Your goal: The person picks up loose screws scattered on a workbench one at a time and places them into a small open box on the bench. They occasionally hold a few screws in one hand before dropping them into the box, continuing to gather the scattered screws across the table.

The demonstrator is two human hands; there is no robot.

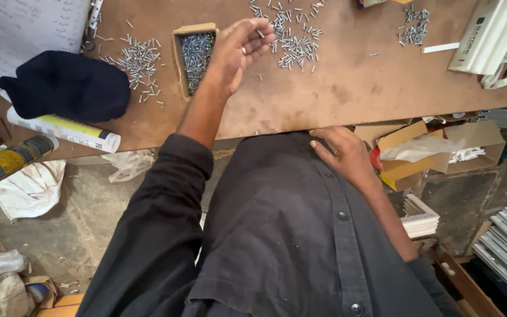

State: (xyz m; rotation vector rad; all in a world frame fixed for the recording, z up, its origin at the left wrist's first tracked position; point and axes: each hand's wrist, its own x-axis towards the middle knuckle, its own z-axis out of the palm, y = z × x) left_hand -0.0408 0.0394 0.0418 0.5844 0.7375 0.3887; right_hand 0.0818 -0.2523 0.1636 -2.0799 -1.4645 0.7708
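Screws (293, 44) lie scattered on the workbench (335, 94), just beyond your left hand (239, 50) — fingers curled, pinching one. They look light, hard and slippery, so grip by the shank. Your right hand (344, 155) rests flat on your shirt (277, 223), empty.

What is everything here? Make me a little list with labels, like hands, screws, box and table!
left hand: raised over the table, fingertips pinching a small screw
right hand: flat against the dark shirt at the table edge, holding nothing
box: open cardboard, full of screws
loose screws: scattered piles on the table
table: brown board
dark cloth: on the table's left side
tubes: two, lying at the left edge
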